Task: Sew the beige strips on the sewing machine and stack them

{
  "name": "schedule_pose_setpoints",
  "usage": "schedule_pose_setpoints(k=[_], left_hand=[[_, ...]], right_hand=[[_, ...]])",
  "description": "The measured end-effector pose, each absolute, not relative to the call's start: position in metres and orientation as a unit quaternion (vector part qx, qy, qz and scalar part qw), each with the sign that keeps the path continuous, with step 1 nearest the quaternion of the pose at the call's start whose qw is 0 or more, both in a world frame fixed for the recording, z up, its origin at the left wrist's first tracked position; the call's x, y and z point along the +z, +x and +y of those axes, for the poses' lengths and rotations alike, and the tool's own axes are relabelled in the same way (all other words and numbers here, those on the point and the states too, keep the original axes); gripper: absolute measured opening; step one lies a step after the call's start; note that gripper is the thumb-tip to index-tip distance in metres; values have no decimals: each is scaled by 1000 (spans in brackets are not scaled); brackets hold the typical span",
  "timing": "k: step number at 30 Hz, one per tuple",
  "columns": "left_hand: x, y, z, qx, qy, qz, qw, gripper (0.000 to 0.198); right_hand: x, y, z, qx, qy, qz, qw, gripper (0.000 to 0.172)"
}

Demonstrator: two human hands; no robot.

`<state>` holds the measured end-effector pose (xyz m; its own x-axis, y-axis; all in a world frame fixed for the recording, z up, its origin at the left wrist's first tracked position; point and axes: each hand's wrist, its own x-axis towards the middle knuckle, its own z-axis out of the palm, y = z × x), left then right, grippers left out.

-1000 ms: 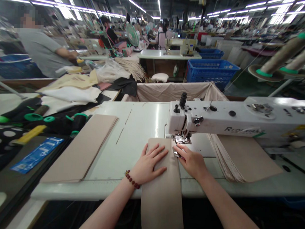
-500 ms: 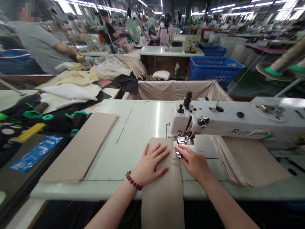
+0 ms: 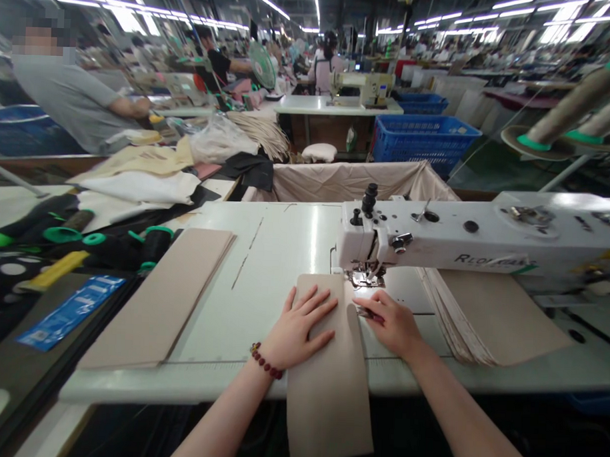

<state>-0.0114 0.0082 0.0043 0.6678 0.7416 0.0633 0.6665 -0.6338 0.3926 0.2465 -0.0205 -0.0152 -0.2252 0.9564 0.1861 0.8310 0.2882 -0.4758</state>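
Note:
My left hand [image 3: 301,328] lies flat with spread fingers on a long beige fabric panel [image 3: 329,402], whose near end hangs over the table edge. My right hand [image 3: 394,323] is closed around small thread snips [image 3: 369,313], their metal tip by the panel's right edge. Part of the snips is hidden by the fingers. Just beyond both hands is the presser foot [image 3: 367,279] of a white sewing machine [image 3: 435,236]. The panel's far end lies just left of the foot.
On the left of the table [image 3: 264,254] lies a stack of beige panels [image 3: 162,297]; more panels [image 3: 502,319] lie right, under the machine arm. Thread spools [image 3: 157,247] and a blue packet [image 3: 72,312] are far left. A cloth-lined bin [image 3: 347,180] stands behind. A co-worker [image 3: 79,100] is at back left.
My right hand has drawn slightly back from the presser foot, with the snips still in its fingers. My left hand stays flat on the panel. The camera view has shifted slightly.

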Motion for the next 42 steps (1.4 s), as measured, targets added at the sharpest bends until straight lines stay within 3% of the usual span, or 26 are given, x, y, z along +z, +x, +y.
schedule_pose_setpoints(k=[4, 11, 42], left_hand=[[3, -12, 8, 106, 901, 391, 153, 56], [6, -13, 7, 99, 901, 395, 149, 52], [4, -12, 8, 112, 898, 397, 151, 50]], right_hand=[[-17, 245, -22, 90, -588, -789, 153, 44], [-21, 243, -20, 58, -596, -790, 128, 50], [-20, 242, -20, 53, -604, -786, 121, 53]])
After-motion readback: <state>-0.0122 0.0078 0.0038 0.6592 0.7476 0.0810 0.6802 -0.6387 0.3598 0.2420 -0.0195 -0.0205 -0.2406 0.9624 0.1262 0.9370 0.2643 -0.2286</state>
